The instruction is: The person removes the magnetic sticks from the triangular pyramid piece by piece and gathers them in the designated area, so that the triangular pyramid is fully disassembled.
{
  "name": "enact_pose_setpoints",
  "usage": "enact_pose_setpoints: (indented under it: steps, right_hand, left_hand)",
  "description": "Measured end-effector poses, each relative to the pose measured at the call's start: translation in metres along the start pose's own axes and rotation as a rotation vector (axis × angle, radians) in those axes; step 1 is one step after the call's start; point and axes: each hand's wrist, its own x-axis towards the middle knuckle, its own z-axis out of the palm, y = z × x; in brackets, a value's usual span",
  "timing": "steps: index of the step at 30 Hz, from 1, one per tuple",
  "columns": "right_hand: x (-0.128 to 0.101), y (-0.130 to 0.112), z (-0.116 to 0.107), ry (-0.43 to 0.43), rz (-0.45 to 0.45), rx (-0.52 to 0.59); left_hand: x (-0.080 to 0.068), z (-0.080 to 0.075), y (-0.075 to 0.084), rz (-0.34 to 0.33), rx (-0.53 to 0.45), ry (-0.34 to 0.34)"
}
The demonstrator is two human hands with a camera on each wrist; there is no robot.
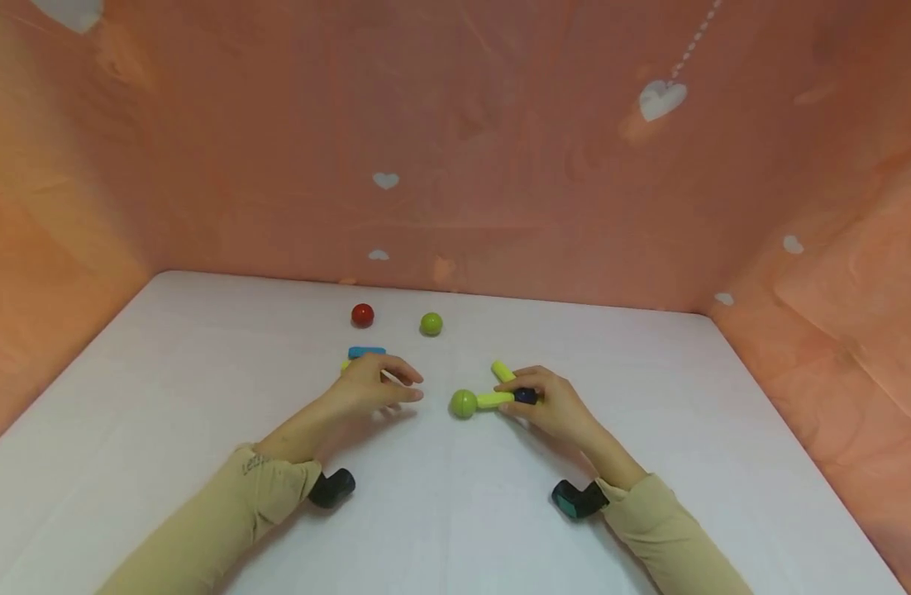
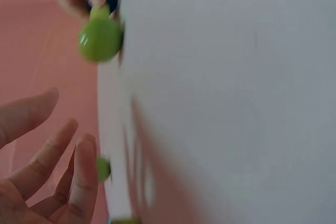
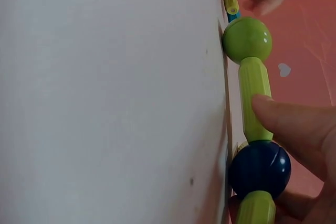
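Observation:
My right hand (image 1: 555, 405) pinches a yellow-green stick (image 3: 255, 93) between thumb and fingers. One end of the stick meets a green ball (image 1: 463, 403), the other a navy ball (image 3: 260, 169). Another yellow-green stick (image 3: 257, 208) joins the navy ball's near side in the right wrist view. A further yellow-green stick (image 1: 503, 371) angles away toward the back; whether it joins the navy ball is hidden by the fingers. Holding nothing, my left hand (image 1: 369, 387) hovers left of the green ball with its fingers loosely spread. Behind it show a blue stick (image 1: 367, 352) and a yellow stick (image 1: 345, 364), partly hidden.
Toward the back of the white table (image 1: 441, 512) lie a red ball (image 1: 362, 315) and a loose green ball (image 1: 431, 323). Orange cloth with white hearts (image 1: 662, 100) hangs behind and at both sides. Each wrist carries a black camera (image 1: 332, 487).

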Motion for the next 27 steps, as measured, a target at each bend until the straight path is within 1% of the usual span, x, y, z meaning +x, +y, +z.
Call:
enact_pose_setpoints:
  steps: [3, 5, 9, 12, 14, 17, 21, 25, 27]
  right_hand:
    - [0.002, -0.001, 0.002, 0.018, 0.005, 0.008]
    - [0.003, -0.002, 0.003, 0.014, 0.012, 0.014]
    - [0.003, -0.002, 0.005, 0.010, 0.039, 0.004]
    - [0.002, -0.002, 0.005, 0.028, 0.045, -0.001]
    - [0.002, -0.003, 0.006, 0.033, 0.046, 0.006]
    - [0.002, -0.005, 0.007, 0.031, 0.040, 0.008]
    - [0.002, -0.006, 0.008, 0.028, 0.024, -0.005]
    - [0.003, -0.006, 0.006, 0.036, 0.005, -0.023]
    - [0.003, -0.005, 0.004, 0.029, 0.000, -0.028]
  left_hand:
    - [0.007, 0.015, 0.004, -0.045, 0.008, -0.014]
    - [0.011, 0.024, 0.006, -0.064, 0.017, -0.017]
    - [0.017, 0.040, 0.011, -0.034, 0.037, -0.035]
    - [0.020, 0.048, 0.014, -0.007, 0.043, -0.038]
    - [0.020, 0.051, 0.016, 0.000, 0.056, -0.038]
    - [0.019, 0.053, 0.017, -0.011, 0.068, -0.030]
    - [0.017, 0.054, 0.017, -0.014, 0.091, -0.013]
    - [0.018, 0.054, 0.018, -0.001, 0.113, -0.026]
    - [0.020, 0.055, 0.019, -0.008, 0.113, -0.039]
